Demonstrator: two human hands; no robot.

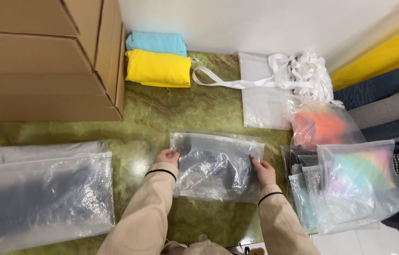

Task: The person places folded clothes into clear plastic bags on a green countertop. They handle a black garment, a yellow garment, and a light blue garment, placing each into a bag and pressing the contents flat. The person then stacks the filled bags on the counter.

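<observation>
Cardboard boxes (43, 56), brown and stacked, fill the upper left corner, and below them a large frosted plastic bag holding a dark folded garment (39, 198) lies flat on the green marbled floor (152, 118). Just beside the boxes, against the white wall, a folded yellow cloth (158, 68) sits in front of a folded light-blue cloth (157, 42). At the centre lies a clear zip-top plastic bag with dark grey clothing inside (216, 165), flat on the floor and well apart from the large bag. The left hand (167, 157) pinches its upper left edge, fingers closed on the plastic; the right hand (263, 171) grips its right edge the same way (both wrists wear a thin black band under beige sleeves). Further back, a bundle of white ribbon straps (298, 71) rests on a flat white plastic sheet (261, 104). To the right, a clear bag with orange fabric (320, 126) lies behind a pile of clear bags with pastel multicoloured fabric (362, 182), near rolled fabrics in yellow, navy and grey (388, 80).
</observation>
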